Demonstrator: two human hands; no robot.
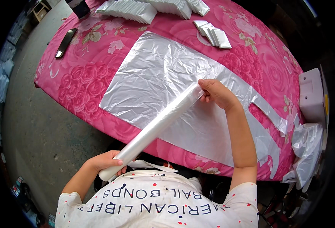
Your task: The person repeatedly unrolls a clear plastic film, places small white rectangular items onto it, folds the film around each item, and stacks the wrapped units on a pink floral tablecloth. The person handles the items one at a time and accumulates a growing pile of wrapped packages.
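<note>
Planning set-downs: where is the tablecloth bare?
Mostly bare tablecloth: left, between phone and plastic sheet; right, between small packet stack and white box. Crowded: far edge, with packet rows; middle, with the sheet and plastic roll, held by left hand and right hand.

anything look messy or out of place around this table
Mainly the crumpled plastic by the right edge of the table: it looks untidy compared with the neatly folded packets at the far side. The spread bag is creased too. I see no spill.
</note>
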